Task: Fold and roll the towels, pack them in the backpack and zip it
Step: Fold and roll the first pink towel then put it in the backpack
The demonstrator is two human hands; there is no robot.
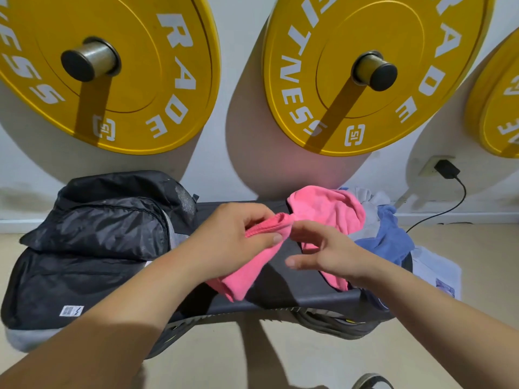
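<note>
Left hand (238, 231) pinches the pink towel (328, 211); whether the right hand (331, 248) grips it is unclear. Best find both corners, then spread it flat on the bench (280, 287).

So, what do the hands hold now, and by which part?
The left hand pinches the pink towel at a bunched edge; the right hand touches it alongside, grip unclear.

White far wall (247, 80), hard shadows. Three yellow weight plates on steel pegs: left plate (118, 113), centre plate (373, 122), right plate (497, 113) cut off by the frame edge. Wall socket (429, 168) low right, black plug (448, 169), cable (452, 206) trailing to the beige floor (252, 357). Dark bench (295, 290) near the wall.
</note>
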